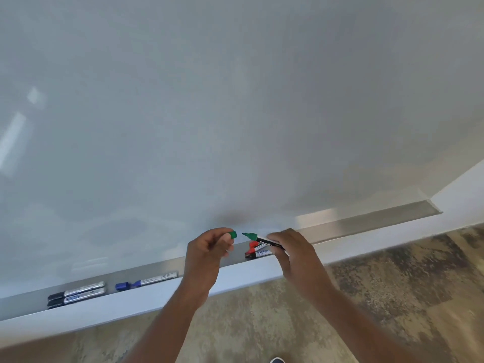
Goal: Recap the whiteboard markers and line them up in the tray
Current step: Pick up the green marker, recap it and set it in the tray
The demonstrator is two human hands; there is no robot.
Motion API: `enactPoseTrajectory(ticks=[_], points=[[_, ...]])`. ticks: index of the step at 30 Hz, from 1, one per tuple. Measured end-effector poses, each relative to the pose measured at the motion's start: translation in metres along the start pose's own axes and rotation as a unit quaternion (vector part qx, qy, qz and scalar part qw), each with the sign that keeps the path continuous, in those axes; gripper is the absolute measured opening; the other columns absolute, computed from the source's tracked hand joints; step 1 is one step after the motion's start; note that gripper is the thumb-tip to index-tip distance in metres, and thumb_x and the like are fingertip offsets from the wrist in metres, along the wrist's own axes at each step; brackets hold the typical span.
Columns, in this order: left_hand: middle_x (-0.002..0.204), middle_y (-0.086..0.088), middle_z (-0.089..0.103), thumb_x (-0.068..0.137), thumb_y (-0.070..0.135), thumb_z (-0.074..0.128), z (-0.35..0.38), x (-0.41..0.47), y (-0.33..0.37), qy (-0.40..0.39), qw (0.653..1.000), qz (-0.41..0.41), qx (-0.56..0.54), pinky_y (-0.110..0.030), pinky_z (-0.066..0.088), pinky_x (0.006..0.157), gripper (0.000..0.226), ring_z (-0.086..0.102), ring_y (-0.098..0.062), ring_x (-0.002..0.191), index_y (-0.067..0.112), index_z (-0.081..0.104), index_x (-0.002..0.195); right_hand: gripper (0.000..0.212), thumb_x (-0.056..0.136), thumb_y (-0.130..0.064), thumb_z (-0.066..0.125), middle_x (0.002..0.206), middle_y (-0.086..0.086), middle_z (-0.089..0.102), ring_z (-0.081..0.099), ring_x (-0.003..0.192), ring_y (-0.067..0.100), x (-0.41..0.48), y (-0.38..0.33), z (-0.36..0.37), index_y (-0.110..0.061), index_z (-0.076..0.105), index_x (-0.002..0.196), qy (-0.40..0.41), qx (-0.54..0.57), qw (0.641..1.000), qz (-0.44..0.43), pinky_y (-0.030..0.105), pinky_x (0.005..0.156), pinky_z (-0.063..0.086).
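Green cap [232, 235] pinched in your left hand [209, 251], green marker [259, 240] gripped in your right hand [293, 251], bare tip aimed at the cap, a small gap between them above the tray [366, 222]. Red marker [258, 251] lies in the tray just below; blue marker [146, 281] and two black markers [77, 294] rest further left.

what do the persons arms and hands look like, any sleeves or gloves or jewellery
Both arms are bare up to the frame's bottom edge: no sleeves in view. The left hand and right hand wear no gloves, and no rings, watch or bracelets show on the visible fingers or wrists.
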State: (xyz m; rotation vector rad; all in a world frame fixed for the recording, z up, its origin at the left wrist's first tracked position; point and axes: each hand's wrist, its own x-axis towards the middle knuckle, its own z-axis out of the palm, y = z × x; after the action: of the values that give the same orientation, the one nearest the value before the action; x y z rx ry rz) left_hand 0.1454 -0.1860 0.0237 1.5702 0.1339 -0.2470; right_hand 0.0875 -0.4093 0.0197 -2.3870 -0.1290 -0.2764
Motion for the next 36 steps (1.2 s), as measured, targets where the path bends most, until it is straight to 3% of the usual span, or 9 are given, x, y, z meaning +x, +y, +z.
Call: enactPoseTrajectory(ticks=[5,11,18,23,30,32,34,36], points=[[0.086,-0.008,0.080,0.100,0.009,0.068,-0.033,-0.011,0.009,0.022,0.999,0.016,-0.018,-0.028,0.061,0.074,0.023,0.070,-0.015,0.075,0.026,0.085,0.095,0.020,0.101,-0.011,0.059,0.104,-0.008,0.059,0.053,0.095,0.014,0.009,-0.032,0.017,-0.019,0.064,0.118,-0.020,-0.017,0.999,-0.034,0.024,0.084,0.043],[0.078,0.000,0.079,0.099,0.004,0.067,-0.066,-0.019,0.010,0.025,0.999,0.027,-0.013,-0.022,0.059,0.067,0.020,0.069,-0.009,0.070,0.017,0.082,0.098,0.020,0.101,-0.012,0.057,0.103,-0.008,0.058,0.050,0.094,0.011,0.010,-0.063,0.034,-0.018,0.064,0.119,-0.044,-0.025,0.998,-0.049,0.014,0.084,0.035],[0.084,-0.003,0.081,0.096,0.007,0.072,-0.096,-0.028,0.000,0.005,0.999,0.032,0.010,-0.022,0.060,0.070,0.025,0.072,-0.012,0.074,0.029,0.084,0.094,0.019,0.100,-0.012,0.059,0.102,-0.004,0.058,0.051,0.091,0.018,0.010,-0.086,0.050,-0.019,0.063,0.116,-0.065,-0.057,0.992,-0.092,0.036,0.079,0.049],[0.084,-0.013,0.082,0.088,0.011,0.081,-0.122,-0.035,-0.005,0.028,0.999,0.012,-0.028,-0.027,0.063,0.074,0.016,0.075,-0.022,0.076,0.025,0.085,0.092,0.021,0.100,-0.013,0.060,0.104,-0.007,0.057,0.050,0.092,0.013,0.010,-0.106,0.065,-0.023,0.061,0.118,-0.079,-0.053,0.989,-0.114,0.030,0.077,0.048],[0.080,-0.019,0.079,0.088,0.012,0.082,-0.149,-0.046,-0.015,0.064,0.997,0.013,-0.040,-0.036,0.061,0.077,0.007,0.070,-0.026,0.072,0.017,0.087,0.089,0.022,0.092,0.001,0.068,0.096,0.002,0.063,0.057,0.085,0.019,0.014,-0.136,0.093,-0.010,0.071,0.111,-0.086,-0.028,0.991,-0.096,0.029,0.073,0.049],[0.080,-0.018,0.079,0.088,0.014,0.082,-0.155,-0.048,-0.018,0.072,0.996,0.010,-0.044,-0.037,0.062,0.079,0.006,0.070,-0.026,0.073,0.018,0.086,0.089,0.021,0.091,0.004,0.069,0.094,0.003,0.064,0.057,0.081,0.018,0.014,-0.142,0.101,-0.008,0.072,0.108,-0.091,-0.012,0.992,-0.086,0.023,0.070,0.045],[0.080,-0.017,0.079,0.089,0.013,0.081,-0.165,-0.049,-0.018,0.063,0.997,0.011,-0.033,-0.035,0.062,0.077,0.007,0.071,-0.024,0.073,0.019,0.086,0.090,0.018,0.094,-0.002,0.068,0.092,0.000,0.063,0.056,0.076,0.012,0.016,-0.145,0.106,-0.011,0.073,0.108,-0.105,0.013,0.991,-0.079,0.016,0.069,0.040],[0.080,-0.012,0.080,0.091,0.010,0.080,-0.179,-0.047,-0.019,0.043,0.999,0.007,0.003,-0.028,0.062,0.074,0.012,0.071,-0.019,0.072,0.021,0.085,0.091,0.014,0.096,-0.009,0.067,0.090,-0.003,0.061,0.056,0.074,0.010,0.019,-0.147,0.113,-0.015,0.073,0.107,-0.127,0.028,0.989,-0.075,0.019,0.066,0.044]])
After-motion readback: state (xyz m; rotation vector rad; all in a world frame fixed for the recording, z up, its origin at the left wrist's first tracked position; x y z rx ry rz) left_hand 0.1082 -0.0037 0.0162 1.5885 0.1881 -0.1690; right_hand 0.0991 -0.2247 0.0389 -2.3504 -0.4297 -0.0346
